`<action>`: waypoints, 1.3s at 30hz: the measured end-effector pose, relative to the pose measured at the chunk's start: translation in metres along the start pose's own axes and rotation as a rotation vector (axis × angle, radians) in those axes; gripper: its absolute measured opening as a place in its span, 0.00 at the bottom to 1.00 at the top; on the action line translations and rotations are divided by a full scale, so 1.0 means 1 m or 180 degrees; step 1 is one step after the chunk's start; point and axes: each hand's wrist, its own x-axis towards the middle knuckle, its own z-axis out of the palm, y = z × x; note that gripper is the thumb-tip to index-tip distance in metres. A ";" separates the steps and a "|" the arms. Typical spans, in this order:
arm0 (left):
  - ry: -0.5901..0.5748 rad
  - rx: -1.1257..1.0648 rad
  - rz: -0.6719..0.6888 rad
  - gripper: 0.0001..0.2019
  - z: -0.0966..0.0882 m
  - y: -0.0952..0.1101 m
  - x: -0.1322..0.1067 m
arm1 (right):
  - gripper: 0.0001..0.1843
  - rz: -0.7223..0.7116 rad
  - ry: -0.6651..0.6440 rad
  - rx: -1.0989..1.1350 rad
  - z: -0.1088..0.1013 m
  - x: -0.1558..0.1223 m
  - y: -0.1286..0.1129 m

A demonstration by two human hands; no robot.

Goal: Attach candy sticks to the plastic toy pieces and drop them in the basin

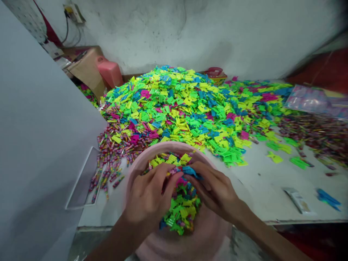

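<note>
Seen from the wearer's head, 2 bare hands reach into a pale pink plastic basin (169, 145) that stands at the near edge of a white table (272, 185). The left hand (148, 197) and the right hand (214, 190) meet over a mound of small plastic pieces (181, 210) inside the basin, nearly touching each other. The fingers (199, 177) of both hands are curled and half closed, pressed down among the pieces, with a blue piece showing between the 2 sets of fingertips; whether either hand has a firm hold on anything cannot be told. Beyond the basin, a huge heap of flat comb-shaped plastic pieces (174, 105) in neon green, yellow, blue and magenta covers much of the table, with small striped sticks (108, 159) spilling along its near left edge and a darker spread of them (315, 137) to the right. A pink plastic container (110, 70) and a cardboard box (85, 70) sit at the far left corner, against a rough white wall (136, 32)
</note>
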 end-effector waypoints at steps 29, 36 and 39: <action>0.1285 -0.3474 -0.1335 0.13 0.016 -0.029 0.035 | 0.12 0.1615 -0.0625 0.1377 0.044 0.006 -0.011; -0.0019 -0.2114 -0.0879 0.08 0.012 -0.039 0.022 | 0.14 0.1686 -0.0625 0.1497 0.035 0.020 0.004; 0.0575 -0.2378 -0.1343 0.13 0.009 -0.050 0.022 | 0.13 0.1476 -0.0454 0.0693 0.030 0.037 0.052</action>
